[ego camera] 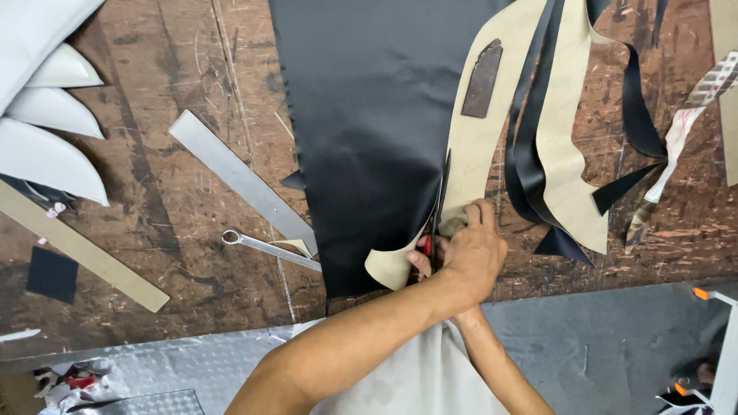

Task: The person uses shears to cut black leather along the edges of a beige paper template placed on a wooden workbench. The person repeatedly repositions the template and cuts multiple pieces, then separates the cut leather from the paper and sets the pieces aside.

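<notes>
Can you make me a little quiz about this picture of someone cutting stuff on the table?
1. True or false: the scissors are cutting along the edge of the black leather sheet.
2. Which tool lies on the wooden table just left of the black sheet? A) a hammer B) a metal ruler with a wrench beside it C) a paintbrush
3. Fill in: the cut strips curling away to the right have a ____ underside.

Key
1. True. The two hands are bunched together at the red scissor handles; which hand works them is not clear.
2. B
3. tan
</notes>
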